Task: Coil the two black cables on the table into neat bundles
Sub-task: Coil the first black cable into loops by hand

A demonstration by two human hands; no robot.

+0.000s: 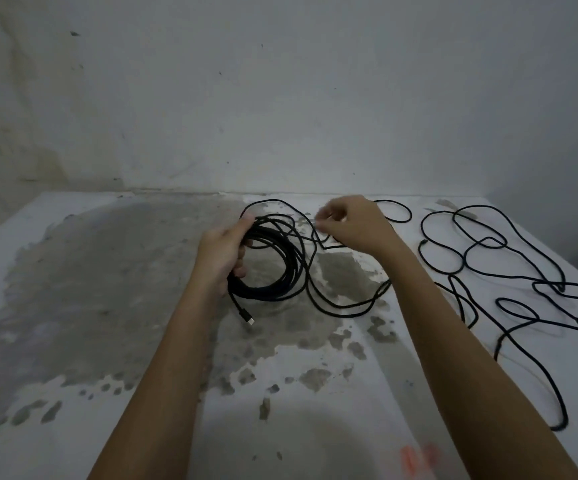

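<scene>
A black cable, partly wound into a round coil (277,271), lies at the middle of the table. My left hand (223,251) grips the coil's left side, fingers curled round the strands. A plug end (250,320) hangs loose below the coil. My right hand (353,225) pinches a loose strand of the same cable just right of the coil, and more slack loops toward the front (346,311). The second black cable (509,271) sprawls uncoiled in tangled loops on the right of the table, untouched.
The table (107,271) is white with worn grey patches and stands against a stained wall (280,98). The second cable runs close to the table's right edge (557,427). An orange mark (415,459) shows near the front edge.
</scene>
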